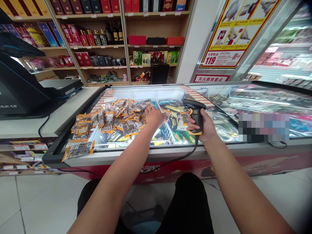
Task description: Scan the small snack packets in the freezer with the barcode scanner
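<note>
I see the right hand (207, 126) clamped round one scanner (198, 116), right of centre, probably held by its grip to leave the head free to aim. The left hand (155, 117) meets the packets (109, 120), left of centre; whether it pinches one, I cannot tell. They overlap, likely heaped for easy reach, so I cannot count them.

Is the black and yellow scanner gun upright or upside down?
Upright: in the right hand, the black and yellow scanner gun has its wide head on top and black cable at the bottom.
</note>
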`<state>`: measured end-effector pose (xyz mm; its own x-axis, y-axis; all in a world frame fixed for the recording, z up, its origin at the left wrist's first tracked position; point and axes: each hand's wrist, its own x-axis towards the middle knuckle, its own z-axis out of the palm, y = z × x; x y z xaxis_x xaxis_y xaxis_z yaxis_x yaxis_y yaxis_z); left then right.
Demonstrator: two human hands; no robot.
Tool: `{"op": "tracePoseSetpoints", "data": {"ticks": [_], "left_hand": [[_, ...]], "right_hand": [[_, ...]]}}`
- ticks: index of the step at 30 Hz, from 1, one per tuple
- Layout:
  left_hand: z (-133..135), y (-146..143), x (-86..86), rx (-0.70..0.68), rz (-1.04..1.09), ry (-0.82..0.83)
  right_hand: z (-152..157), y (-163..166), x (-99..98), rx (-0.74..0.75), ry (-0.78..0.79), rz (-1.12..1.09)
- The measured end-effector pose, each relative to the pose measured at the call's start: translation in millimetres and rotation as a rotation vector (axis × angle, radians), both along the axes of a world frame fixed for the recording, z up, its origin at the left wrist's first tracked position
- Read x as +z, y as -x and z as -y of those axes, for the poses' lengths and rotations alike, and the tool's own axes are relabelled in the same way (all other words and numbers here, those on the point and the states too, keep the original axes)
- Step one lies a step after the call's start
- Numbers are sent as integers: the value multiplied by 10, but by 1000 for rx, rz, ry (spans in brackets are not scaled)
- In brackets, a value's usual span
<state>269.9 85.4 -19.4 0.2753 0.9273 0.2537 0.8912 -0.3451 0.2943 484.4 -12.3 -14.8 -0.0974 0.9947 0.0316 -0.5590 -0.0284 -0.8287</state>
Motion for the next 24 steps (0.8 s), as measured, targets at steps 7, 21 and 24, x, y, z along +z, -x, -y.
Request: {"op": "tracePoseSetpoints", "data": {"ticks": [7, 21, 24], "left_hand": [[-136, -38, -45, -103, 571, 133], [-562, 1, -157, -53, 1326, 324], [-550, 4, -149, -57, 1270, 320]], "right_hand": [[-65, 132, 43, 25, -36, 28], [51, 357, -146, 99, -52, 237], [37, 353, -154, 117, -83, 226]]}}
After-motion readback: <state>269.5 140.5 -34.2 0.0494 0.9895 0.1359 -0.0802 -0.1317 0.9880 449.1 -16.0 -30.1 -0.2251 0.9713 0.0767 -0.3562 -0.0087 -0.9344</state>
